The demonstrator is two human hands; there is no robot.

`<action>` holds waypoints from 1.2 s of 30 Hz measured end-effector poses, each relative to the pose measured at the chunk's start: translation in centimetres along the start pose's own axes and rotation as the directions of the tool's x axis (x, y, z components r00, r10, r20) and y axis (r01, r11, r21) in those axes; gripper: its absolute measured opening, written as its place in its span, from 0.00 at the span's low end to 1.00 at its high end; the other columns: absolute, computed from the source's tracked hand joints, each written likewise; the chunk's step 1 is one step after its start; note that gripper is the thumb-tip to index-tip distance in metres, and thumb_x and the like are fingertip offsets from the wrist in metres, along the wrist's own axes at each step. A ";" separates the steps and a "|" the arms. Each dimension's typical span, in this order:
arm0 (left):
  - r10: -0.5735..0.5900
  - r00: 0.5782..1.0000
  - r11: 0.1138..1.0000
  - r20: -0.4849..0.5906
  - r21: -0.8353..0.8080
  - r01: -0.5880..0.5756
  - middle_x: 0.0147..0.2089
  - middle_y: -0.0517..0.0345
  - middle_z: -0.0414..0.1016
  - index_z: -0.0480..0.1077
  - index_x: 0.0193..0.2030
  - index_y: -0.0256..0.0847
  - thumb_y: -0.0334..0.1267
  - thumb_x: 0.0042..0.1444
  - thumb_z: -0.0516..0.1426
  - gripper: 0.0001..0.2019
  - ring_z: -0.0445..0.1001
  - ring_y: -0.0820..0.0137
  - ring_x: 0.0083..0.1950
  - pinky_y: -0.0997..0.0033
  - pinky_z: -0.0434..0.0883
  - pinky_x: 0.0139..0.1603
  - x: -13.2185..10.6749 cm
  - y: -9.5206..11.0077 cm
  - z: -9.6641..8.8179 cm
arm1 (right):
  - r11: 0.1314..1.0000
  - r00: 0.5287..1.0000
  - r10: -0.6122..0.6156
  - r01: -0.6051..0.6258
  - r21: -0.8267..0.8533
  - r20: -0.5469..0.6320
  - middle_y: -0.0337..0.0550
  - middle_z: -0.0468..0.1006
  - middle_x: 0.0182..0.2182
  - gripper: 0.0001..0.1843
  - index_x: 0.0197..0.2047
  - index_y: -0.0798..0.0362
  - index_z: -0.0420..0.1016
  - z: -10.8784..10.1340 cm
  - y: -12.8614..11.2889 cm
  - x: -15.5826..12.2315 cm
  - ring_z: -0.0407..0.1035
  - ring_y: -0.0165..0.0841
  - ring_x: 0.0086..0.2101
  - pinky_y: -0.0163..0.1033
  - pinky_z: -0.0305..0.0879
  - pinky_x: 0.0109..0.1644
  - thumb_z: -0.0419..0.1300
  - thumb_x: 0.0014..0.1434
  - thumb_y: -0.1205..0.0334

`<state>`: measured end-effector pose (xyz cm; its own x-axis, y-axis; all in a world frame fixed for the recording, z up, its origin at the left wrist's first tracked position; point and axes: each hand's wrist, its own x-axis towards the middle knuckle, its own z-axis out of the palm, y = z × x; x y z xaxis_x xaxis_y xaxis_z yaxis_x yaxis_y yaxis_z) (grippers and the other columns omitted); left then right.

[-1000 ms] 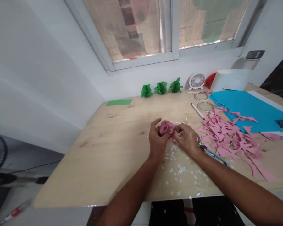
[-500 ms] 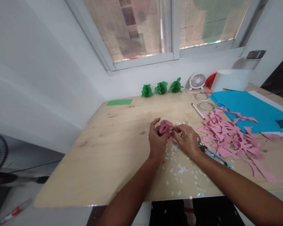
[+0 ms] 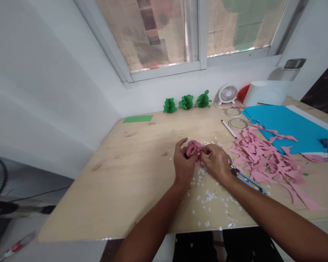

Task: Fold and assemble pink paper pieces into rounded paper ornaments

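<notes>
A small pink paper flower is held just above the wooden table at its middle. My left hand grips it from the left, thumb and fingers curled round it, index finger raised. My right hand pinches the flower's right edge with closed fingertips. Blue-handled scissors lie on the table just under my right wrist.
Pink paper scraps pile to the right, over a blue sheet. White paper bits litter the table near me. Further back lie a pen, two tape rings, three green paper flowers, a small fan and a green strip.
Both hands stay on the pink flower with only small finger shifts; the flower has turned slightly between them.
</notes>
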<state>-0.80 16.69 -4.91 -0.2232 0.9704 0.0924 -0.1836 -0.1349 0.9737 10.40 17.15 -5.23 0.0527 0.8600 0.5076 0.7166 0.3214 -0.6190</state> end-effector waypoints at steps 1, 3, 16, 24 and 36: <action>-0.001 1.000 1.000 -0.003 0.009 0.001 0.33 0.57 0.75 0.61 0.54 0.39 0.33 0.42 0.62 0.29 0.73 0.74 0.30 0.75 0.71 0.30 0.0 0.1 0.0 | 1.000 1.000 0.002 -0.002 -0.002 -0.001 0.41 0.73 0.23 0.07 0.24 0.51 0.70 0.0 0.0 0.0 0.66 0.35 0.28 0.38 0.58 0.35 0.55 0.51 0.66; -0.008 1.000 1.000 -0.006 0.016 0.008 0.32 0.57 0.75 0.61 0.54 0.39 0.33 0.42 0.63 0.29 0.73 0.73 0.29 0.76 0.70 0.30 0.0 0.1 0.1 | 1.000 1.000 0.006 -0.006 0.001 -0.002 0.41 0.73 0.23 0.06 0.24 0.50 0.69 0.0 -0.1 0.0 0.66 0.34 0.28 0.37 0.58 0.34 0.55 0.50 0.66; -0.058 0.998 0.997 -0.015 -0.053 0.058 0.31 0.59 0.74 0.62 0.52 0.40 0.34 0.39 0.64 0.30 0.73 0.74 0.29 0.74 0.71 0.31 0.2 0.1 0.0 | 0.996 0.998 0.050 -0.052 0.071 0.033 0.40 0.73 0.23 0.05 0.24 0.51 0.70 -0.1 -0.1 0.0 0.67 0.34 0.28 0.36 0.59 0.33 0.55 0.49 0.66; -0.061 0.998 0.996 -0.015 -0.065 0.060 0.32 0.57 0.75 0.62 0.52 0.39 0.32 0.39 0.63 0.29 0.74 0.72 0.30 0.72 0.73 0.32 0.3 0.3 -0.1 | 0.982 0.992 0.116 -0.122 0.147 0.049 0.38 0.73 0.22 0.05 0.24 0.51 0.71 -0.1 0.0 0.1 0.66 0.32 0.26 0.35 0.59 0.30 0.55 0.49 0.64; -0.047 0.997 0.989 -0.055 -0.145 0.039 0.36 0.55 0.76 0.62 0.51 0.40 0.33 0.39 0.64 0.29 0.76 0.70 0.33 0.65 0.75 0.37 1.0 0.6 -0.7 | 0.961 0.976 0.199 -0.212 0.176 0.093 0.36 0.71 0.21 0.06 0.24 0.52 0.70 -1.0 -0.5 0.5 0.65 0.29 0.23 0.33 0.56 0.27 0.56 0.49 0.62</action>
<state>-1.78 17.39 -4.38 -0.2664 0.9632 0.0345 -0.3286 -0.1244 0.9362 10.80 16.99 -4.12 0.1292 0.9397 0.3167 0.5555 0.1960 -0.8081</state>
